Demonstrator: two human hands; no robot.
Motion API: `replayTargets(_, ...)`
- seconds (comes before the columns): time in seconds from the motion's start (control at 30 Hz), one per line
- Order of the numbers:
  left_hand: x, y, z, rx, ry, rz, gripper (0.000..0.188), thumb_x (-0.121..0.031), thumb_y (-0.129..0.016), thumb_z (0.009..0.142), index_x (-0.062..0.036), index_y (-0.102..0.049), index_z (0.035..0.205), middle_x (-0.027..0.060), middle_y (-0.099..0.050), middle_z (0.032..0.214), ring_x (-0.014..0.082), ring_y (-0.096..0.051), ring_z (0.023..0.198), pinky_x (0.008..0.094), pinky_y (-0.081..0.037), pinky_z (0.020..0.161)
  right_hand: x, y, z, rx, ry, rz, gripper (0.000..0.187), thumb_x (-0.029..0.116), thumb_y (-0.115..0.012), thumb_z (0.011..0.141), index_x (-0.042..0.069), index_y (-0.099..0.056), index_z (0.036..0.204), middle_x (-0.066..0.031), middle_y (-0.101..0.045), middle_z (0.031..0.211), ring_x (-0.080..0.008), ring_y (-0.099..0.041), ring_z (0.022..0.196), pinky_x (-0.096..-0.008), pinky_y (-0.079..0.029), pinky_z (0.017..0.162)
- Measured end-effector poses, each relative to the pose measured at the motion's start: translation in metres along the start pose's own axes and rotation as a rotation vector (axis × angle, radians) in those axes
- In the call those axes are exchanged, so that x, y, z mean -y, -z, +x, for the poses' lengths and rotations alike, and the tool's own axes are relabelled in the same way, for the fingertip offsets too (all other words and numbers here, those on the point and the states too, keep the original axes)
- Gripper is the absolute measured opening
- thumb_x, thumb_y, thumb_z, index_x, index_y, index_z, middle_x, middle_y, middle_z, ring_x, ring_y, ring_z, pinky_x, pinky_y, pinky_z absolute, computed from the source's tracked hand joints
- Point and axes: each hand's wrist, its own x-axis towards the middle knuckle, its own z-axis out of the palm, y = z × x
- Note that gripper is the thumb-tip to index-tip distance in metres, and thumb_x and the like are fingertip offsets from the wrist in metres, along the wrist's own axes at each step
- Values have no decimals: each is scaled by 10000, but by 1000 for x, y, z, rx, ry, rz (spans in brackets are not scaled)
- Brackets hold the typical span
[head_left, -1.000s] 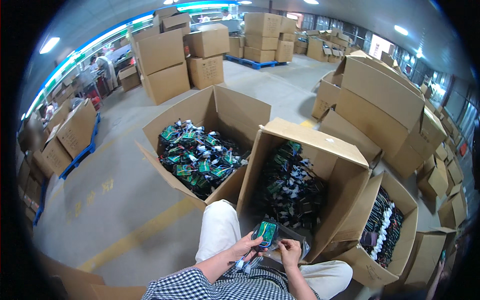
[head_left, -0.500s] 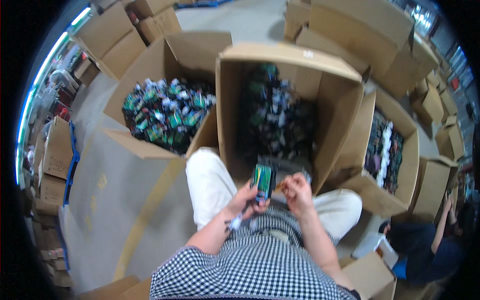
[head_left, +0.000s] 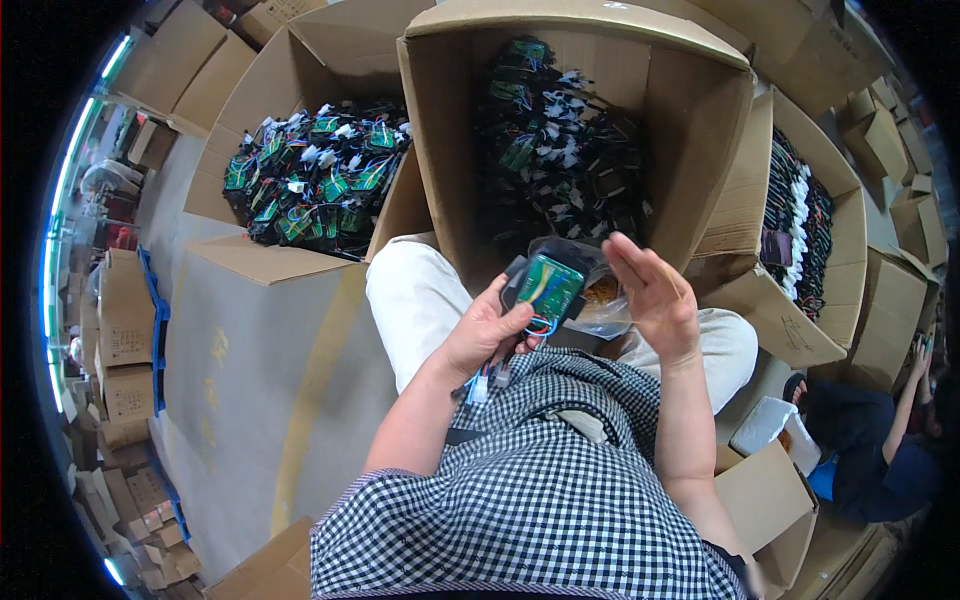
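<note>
My left hand [head_left: 487, 328] grips a green circuit board [head_left: 553, 286] set in a black housing, thumb over its lower left edge. Red, blue and white wires [head_left: 541, 325] hang from the board, and white connectors [head_left: 480, 388] dangle below my fingers. To the right of it my right hand [head_left: 655, 300] is raised with its fingers stretched out and the palm turned toward the board, apart from it. A thin yellowish strand shows near that palm; what it is I cannot make out. Between my knees lies a clear plastic bag [head_left: 604, 318] with small orange-yellow things inside.
Before me stands a tall open carton [head_left: 690, 150] holding wired boards. A left carton [head_left: 222, 150] holds more, heaped. The right carton [head_left: 808, 343] contains dark parts and a white row. Another person [head_left: 870, 450] sits at lower right beside a white box [head_left: 762, 424]. A pallet [head_left: 158, 330] stands left.
My right hand has gone from pinching something small and orange to stretched fingers, and has risen. The board in my left hand has shifted right and up and tilted. The view has also shifted.
</note>
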Motion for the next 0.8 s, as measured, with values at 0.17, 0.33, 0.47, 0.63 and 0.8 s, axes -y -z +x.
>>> replayTargets(0.17, 10, -12, 8, 156, -98, 1503, 332, -127, -585, 870, -29, -496, 1175, 174, -574, 1028, 310, -575, 940, 371, -479, 776, 3, -26, 33, 399, -281, -1398, 669, 402, -730, 747, 52, -537, 1284, -143, -566, 1275, -237, -491, 1237, -478, -160, 1127)
replayTargets(0.33, -6, -22, -8, 314, -265, 1181, 321, -137, -558, 897, -23, -461, 1181, 130, -566, 1050, 291, -602, 864, 402, -499, 769, -16, 19, 31, -179, -625, -390, 551, 355, -725, 794, -31, -588, 1162, -227, -591, 1185, -315, -597, 1089, -402, -460, 963)
replayTargets(0.47, -8, 4, -20, -35, -163, -70, 458, -208, -583, 926, -84, -332, 1289, 92, -559, 1018, 121, -555, 755, 241, -464, 615, -21, 2, 5, -185, -251, -392, 669, 408, -721, 776, 63, -505, 1307, -224, -498, 1322, -320, -498, 1228, -469, -301, 1077)
replayTargets(0.63, -15, 4, -5, -53, 314, 365, 363, -186, -549, 940, -78, -374, 1238, 84, -545, 970, 105, -539, 717, 246, -458, 595, 18, -35, 52, 535, -119, -1364, 657, 389, -769, 686, 75, -570, 1227, -144, -551, 1288, -270, -497, 1227, -529, -188, 1099)
replayTargets(0.8, -50, 9, -7, -243, 240, 704, 397, -180, -560, 925, -66, -391, 1266, 23, -560, 853, 72, -541, 698, 211, -466, 564, 32, 2, 63, -108, -342, -770, 293, 84, -674, 826, 17, -619, 1106, -98, -667, 1012, -148, -637, 899, -296, -518, 790)
